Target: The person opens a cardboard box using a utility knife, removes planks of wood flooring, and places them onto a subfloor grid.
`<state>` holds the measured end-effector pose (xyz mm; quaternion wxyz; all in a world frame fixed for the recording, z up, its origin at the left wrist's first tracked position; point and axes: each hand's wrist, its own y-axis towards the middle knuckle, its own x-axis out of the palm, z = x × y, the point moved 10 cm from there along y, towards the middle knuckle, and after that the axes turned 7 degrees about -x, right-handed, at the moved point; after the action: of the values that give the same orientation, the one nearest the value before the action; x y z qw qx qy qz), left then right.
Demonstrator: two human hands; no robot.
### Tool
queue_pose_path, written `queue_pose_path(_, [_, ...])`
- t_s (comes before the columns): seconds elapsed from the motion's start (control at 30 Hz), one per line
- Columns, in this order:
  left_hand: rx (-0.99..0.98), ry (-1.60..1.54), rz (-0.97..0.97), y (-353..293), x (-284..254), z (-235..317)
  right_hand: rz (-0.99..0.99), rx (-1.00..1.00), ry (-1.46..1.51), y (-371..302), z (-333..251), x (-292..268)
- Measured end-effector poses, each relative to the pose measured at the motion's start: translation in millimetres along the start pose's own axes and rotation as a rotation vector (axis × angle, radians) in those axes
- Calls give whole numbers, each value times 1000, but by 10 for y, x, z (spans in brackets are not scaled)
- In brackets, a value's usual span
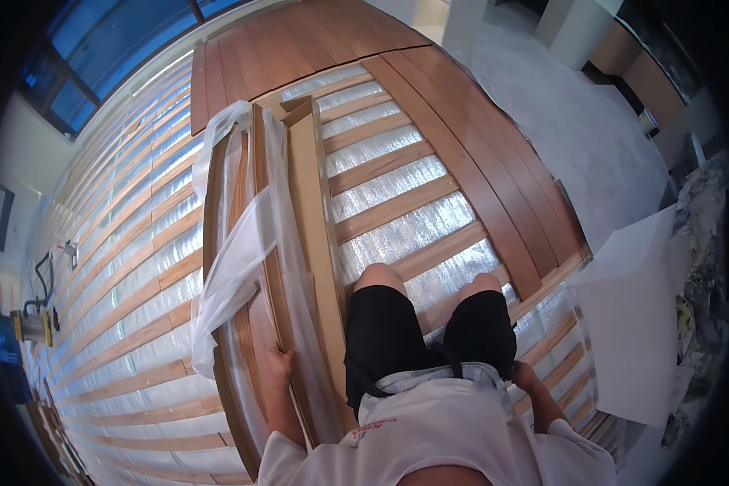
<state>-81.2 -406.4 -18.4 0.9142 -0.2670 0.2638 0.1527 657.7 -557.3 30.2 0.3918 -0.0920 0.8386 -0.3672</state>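
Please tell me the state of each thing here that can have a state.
Plank box: open, lying flat.
Plastic wrap: torn open, bunched.
Plank: tilted on edge, half out.
Left hand: shut on plank.
Right hand: resting at side, grip unclear.
Floor: partly laid.

The fingertips of the left hand [279, 362] are hidden where they curl over the edge of a wooden plank [274, 300], so the firmness of the grip cannot be told. The planks just beyond that hand are veiled by crumpled plastic wrap [243, 251], and their number cannot be counted. The right hand [523, 375] is mostly covered by the white shirt [437, 421] and the black shorts [429, 328]; whether anything is held in it cannot be told. Far to the left of the left hand, a yellow power tool [32, 326] is too small and bent by the lens to be identified. The shirt is cut off by the lower edge.
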Motion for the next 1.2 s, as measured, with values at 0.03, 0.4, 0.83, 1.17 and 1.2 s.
queue_pose_path(0.03, [8, -3, -17, -88, 106, 160, 54, 25, 48, -11, 127, -111])
queue_pose_path(0.4, [57, 89, 139, -855, -677, 1174, 670, -508, -62, 834, -1918, -1152])
queue_pose_path(0.83, [-5, 188, 119, -2336, -106, 1772, -206, -659, 605, 977, -5624, 2015])
queue_pose_path(1.17, [-144, 397, 79, -2914, -853, 1338, -470, -361, 1106, 337, -5273, 2113])
queue_pose_path(1.2, [-138, 415, 83, -2978, -925, 1389, -460, -403, 1088, 320, -5371, 2028])
